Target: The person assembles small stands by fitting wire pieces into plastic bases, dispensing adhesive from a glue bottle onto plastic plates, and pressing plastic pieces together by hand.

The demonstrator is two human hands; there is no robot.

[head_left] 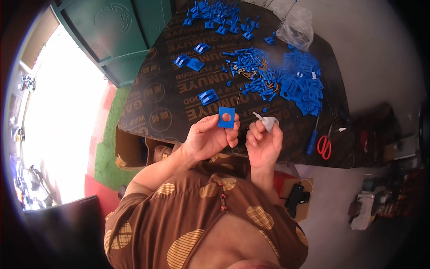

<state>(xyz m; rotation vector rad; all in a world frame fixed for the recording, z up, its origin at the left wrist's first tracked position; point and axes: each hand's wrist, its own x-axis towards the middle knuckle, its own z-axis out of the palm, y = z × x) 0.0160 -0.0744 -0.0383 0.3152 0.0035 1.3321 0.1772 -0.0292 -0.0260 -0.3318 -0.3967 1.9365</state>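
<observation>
dark, board-topped counter (156, 96) stretched out ahead of the person, with a green door (121, 36) beyond its left side and bright daylight coming through the opening beside it. a strip of green mat (107, 157) lay on the ground at the left, and a cardboard box (127, 150) stood by the counter's near left edge.

much of the far and right side was crowded. a cluster of blue pieces with upright stems (217, 15) sat at the far edge, near a crumpled clear plastic bag (298, 29). nearer, a scatter of small blue and brass-coloured parts (253, 69) ran up against a heap of flat blue plates (302, 87). at the right, a blue-handled screwdriver (311, 142) lay just beside red-handled scissors (324, 148). four blue pieces with pale strips (208, 97) lay apart on the left, one of them just beyond the left hand (206, 138).

brown printed lettering ran in rows across the counter top, with circled emblems between; the door carried a faint round mark.

the left hand's fingers were grasping a blue square plate (227, 110) with a round hole, raised above the near edge of the counter. the right hand (262, 145), near it, had its fingers curled round a pale grey, narrow-tipped object (269, 122), its tip pointing toward the plate's side and not touching it.
</observation>
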